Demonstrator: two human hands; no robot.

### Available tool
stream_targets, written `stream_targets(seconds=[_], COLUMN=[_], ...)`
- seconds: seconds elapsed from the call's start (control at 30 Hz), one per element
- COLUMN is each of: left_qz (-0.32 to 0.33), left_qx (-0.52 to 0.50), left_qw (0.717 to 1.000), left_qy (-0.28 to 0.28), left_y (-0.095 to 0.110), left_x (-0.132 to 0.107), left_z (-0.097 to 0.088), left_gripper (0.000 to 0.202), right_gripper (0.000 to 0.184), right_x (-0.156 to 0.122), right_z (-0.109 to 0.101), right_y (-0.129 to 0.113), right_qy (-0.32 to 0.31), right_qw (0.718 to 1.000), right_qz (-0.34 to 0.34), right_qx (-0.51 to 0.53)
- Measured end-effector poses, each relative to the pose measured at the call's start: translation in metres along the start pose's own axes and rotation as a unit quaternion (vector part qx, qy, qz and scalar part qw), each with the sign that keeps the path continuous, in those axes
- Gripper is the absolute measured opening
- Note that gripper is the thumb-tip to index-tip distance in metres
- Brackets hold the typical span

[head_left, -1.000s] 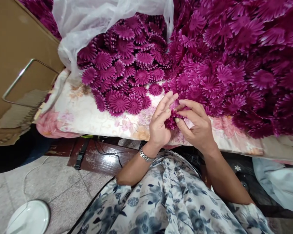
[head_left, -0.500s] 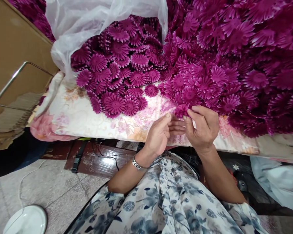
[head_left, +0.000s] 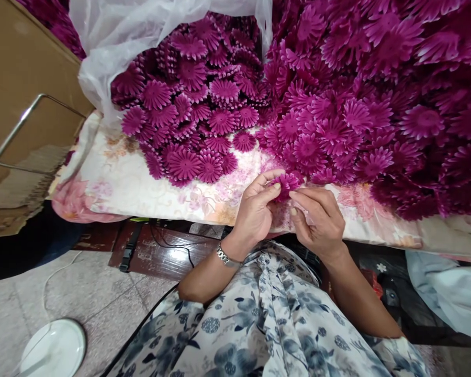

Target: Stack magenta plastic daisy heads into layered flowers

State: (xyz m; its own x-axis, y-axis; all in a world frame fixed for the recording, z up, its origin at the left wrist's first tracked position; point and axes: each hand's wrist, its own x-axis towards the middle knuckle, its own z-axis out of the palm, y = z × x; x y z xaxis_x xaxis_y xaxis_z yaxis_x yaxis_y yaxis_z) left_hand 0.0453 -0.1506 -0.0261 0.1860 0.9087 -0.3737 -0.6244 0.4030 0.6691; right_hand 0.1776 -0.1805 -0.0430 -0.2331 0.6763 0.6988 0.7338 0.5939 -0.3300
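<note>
A small magenta artificial flower head with pale petal tips is pinched between the thumb and fingers of my left hand, just above the cloth's front edge. My right hand is close beside it on the right. Its index fingertip reaches the flower's lower edge, though whether it touches is hard to tell. The right thumb stands apart from the fingers, with nothing visible between them. Beyond my hands lies a heap of stacked flower heads on the left, and a larger loose pile spreads to the right.
Crumpled translucent plastic covers the back of the left heap. A cardboard box with a metal wire handle stands at the left. The floral cloth covers the table. A round white object is on the floor.
My left fingers have closed on the flower, lifting it slightly left. My right hand has let go, its thumb and index finger parting and dropping a little lower.
</note>
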Motion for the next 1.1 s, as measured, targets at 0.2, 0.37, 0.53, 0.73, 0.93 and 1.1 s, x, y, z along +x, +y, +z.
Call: stream_targets(seconds=[0.2, 0.37, 0.53, 0.73, 0.93, 1.1], left_qz=[0.057, 0.08, 0.045, 0.043, 0.043, 0.02], left_qx=[0.091, 0.195, 0.224, 0.238, 0.145, 0.117], left_qw=[0.993, 0.974, 0.97, 0.964, 0.987, 0.993], left_qy=[-0.047, -0.084, -0.086, -0.113, -0.054, 0.019], left_y=[-0.01, -0.012, -0.015, -0.024, -0.015, -0.003], left_x=[-0.002, -0.004, -0.005, -0.007, -0.004, 0.002], left_z=[-0.003, -0.006, -0.005, -0.007, -0.003, 0.0], left_gripper=[0.032, 0.047, 0.049, 0.042, 0.027, 0.032], right_gripper=[0.021, 0.018, 0.009, 0.014, 0.009, 0.017], right_x=[0.0, -0.003, -0.002, 0.006, 0.0, -0.049], right_z=[0.002, 0.003, -0.003, -0.008, -0.045, -0.144], right_y=[0.001, 0.002, 0.001, -0.004, 0.009, 0.075], right_qy=[0.009, 0.025, 0.007, -0.022, 0.011, 0.129], right_qw=[0.999, 0.998, 0.995, 0.979, 0.988, 0.907], right_qz=[0.051, 0.064, 0.097, 0.203, 0.15, 0.197], right_qx=[-0.009, -0.013, -0.038, -0.003, -0.024, -0.35])
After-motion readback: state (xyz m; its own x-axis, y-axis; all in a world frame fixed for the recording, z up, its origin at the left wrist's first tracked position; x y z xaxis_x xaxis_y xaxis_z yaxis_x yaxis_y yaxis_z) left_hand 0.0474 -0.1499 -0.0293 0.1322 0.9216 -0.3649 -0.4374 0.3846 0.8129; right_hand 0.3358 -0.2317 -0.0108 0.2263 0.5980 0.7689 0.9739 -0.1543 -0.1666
